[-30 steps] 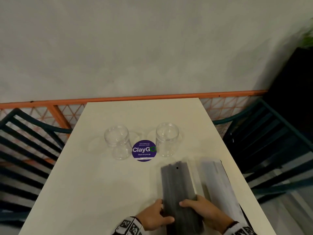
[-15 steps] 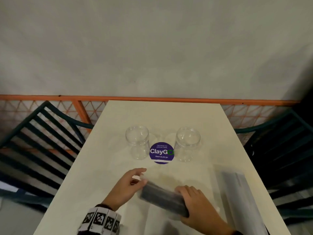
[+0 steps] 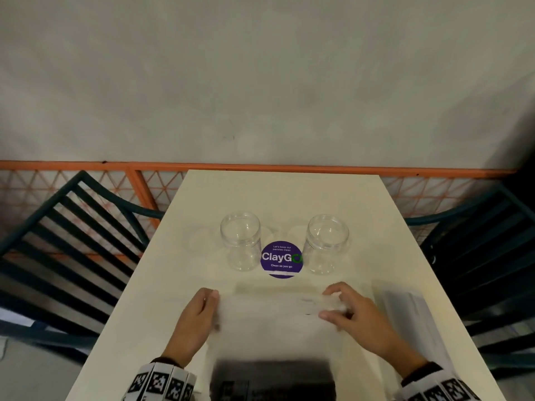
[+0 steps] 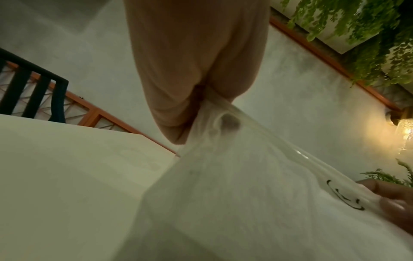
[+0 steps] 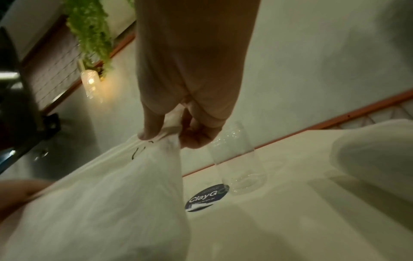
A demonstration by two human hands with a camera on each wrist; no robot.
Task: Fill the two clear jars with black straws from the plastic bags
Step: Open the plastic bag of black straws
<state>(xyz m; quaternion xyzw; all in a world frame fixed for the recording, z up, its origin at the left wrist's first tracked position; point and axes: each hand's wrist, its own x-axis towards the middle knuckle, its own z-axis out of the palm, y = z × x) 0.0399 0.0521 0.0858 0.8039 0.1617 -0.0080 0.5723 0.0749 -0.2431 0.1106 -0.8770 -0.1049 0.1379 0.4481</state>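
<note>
Two empty clear jars stand upright on the white table (image 3: 283, 195), the left jar (image 3: 241, 241) and the right jar (image 3: 327, 244). Between my hands a clear plastic bag (image 3: 275, 322) is held up by its top edge, blurred. Black straws (image 3: 272, 377) lie in its lower end near the table's front edge. My left hand (image 3: 202, 311) pinches the bag's left top corner (image 4: 214, 113). My right hand (image 3: 341, 308) pinches the right top corner (image 5: 170, 136). A second plastic bag (image 3: 414, 322) lies flat at the right edge.
A round purple ClayGo sticker (image 3: 281, 259) lies on the table between the jars. Dark slatted chairs stand on the left (image 3: 66, 241) and right (image 3: 486, 250). An orange rail (image 3: 260, 166) and a grey wall run behind the table.
The bag of straws was turned from lying flat to being held up by its top edge. My hands moved apart to the two top corners. The head view shifted so the jars sit centred.
</note>
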